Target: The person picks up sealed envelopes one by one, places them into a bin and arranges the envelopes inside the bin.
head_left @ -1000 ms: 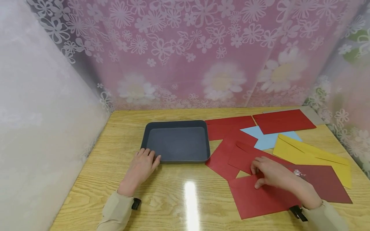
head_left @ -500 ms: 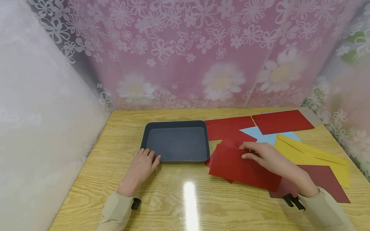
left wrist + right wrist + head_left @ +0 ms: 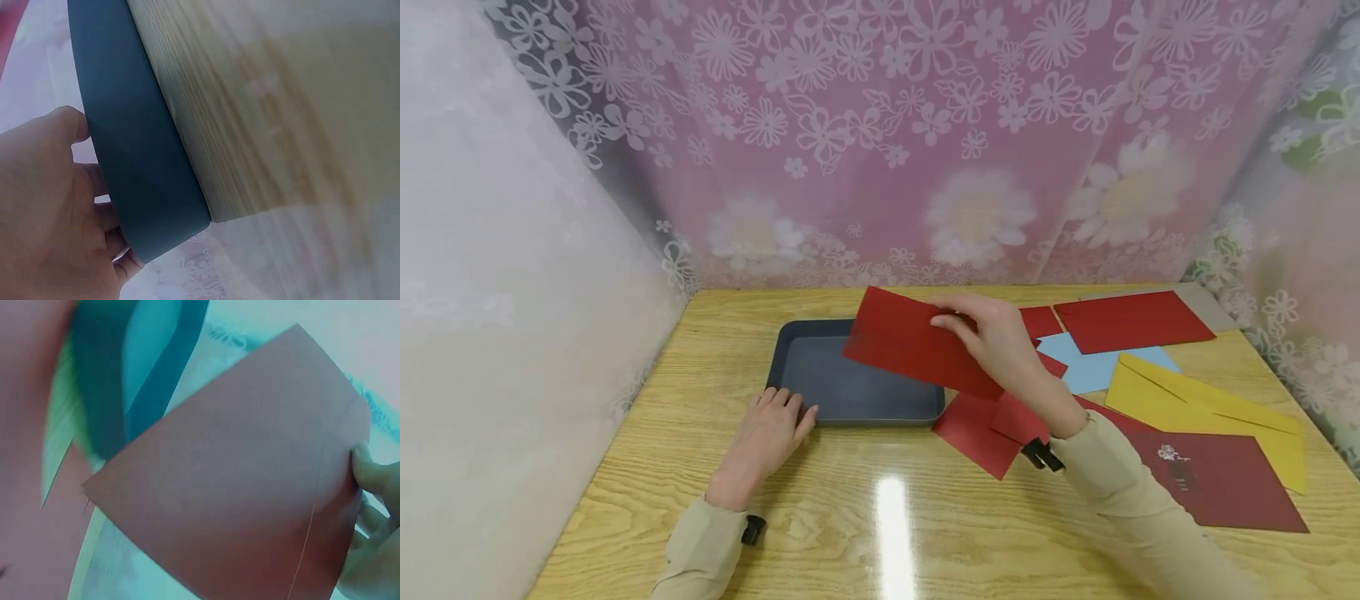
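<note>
My right hand [image 3: 1000, 342] pinches a red envelope [image 3: 910, 342] by its upper edge and holds it tilted over the right part of a dark grey rectangular tray [image 3: 827, 375]. In the right wrist view, the envelope [image 3: 219, 462] shows a flap seam near the thumb. At the tray's near left corner my left hand [image 3: 763, 446] holds the rim; its fingers reach over the wall [image 3: 137, 137], with the thumb against the edge in the left wrist view. No envelope shows in the visible part of the tray.
Right of the tray lie overlapping envelopes: red ones [image 3: 977, 433], another red one [image 3: 1135, 321] at the back, light blue [image 3: 1090, 367], yellow [image 3: 1210, 400], maroon [image 3: 1240, 483] and grey [image 3: 1206, 304]. Floral curtains [image 3: 865, 167] rise behind the wooden table [image 3: 820, 517].
My right hand has lifted the red envelope off the near side of the pile and carried it left and away from me, over the tray. The left hand has stayed on the rim.
</note>
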A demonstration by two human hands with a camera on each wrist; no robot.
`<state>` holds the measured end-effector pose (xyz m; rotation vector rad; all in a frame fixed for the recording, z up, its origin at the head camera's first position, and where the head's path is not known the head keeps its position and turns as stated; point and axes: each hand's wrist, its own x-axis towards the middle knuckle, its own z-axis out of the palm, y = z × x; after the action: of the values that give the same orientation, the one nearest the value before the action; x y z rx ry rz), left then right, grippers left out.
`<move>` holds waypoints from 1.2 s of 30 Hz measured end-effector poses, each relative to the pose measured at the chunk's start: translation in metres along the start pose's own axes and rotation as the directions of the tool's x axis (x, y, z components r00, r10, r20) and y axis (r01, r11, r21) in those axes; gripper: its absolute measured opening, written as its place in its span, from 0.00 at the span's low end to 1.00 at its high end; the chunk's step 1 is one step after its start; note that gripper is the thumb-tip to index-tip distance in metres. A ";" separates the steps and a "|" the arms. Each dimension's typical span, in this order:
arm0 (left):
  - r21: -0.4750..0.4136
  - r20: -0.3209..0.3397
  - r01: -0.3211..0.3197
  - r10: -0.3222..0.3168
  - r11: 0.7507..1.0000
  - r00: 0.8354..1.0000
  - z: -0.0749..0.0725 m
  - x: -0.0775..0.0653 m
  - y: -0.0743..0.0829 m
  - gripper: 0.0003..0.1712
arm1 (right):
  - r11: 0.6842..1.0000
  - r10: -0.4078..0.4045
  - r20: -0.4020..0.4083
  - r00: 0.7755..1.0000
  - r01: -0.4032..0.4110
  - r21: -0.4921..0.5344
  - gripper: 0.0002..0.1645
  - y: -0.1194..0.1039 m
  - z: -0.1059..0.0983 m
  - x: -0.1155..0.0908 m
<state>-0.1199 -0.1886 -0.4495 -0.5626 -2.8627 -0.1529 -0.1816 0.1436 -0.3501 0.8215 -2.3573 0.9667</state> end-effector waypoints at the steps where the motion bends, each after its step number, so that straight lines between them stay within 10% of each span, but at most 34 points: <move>1: -0.003 -0.006 -0.003 0.003 1.000 1.000 0.000 0.000 0.000 0.17 | 1.000 -0.007 -0.006 1.000 0.007 0.023 0.17 -0.002 0.007 0.005; 21: 0.020 -0.003 0.018 -0.018 1.000 1.000 0.007 0.002 -0.003 0.18 | 0.993 -0.025 0.149 0.989 0.007 0.119 0.20 0.005 0.111 0.023; 36: 0.045 -0.055 -0.004 0.007 0.999 0.998 0.007 0.000 -0.002 0.20 | 0.993 0.120 0.340 0.933 -0.117 -0.030 0.27 0.023 0.117 0.005</move>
<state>-0.1224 -0.1897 -0.4563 -0.5488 -2.8033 -0.1019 -0.2222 0.0681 -0.4335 0.9149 -2.7333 0.9202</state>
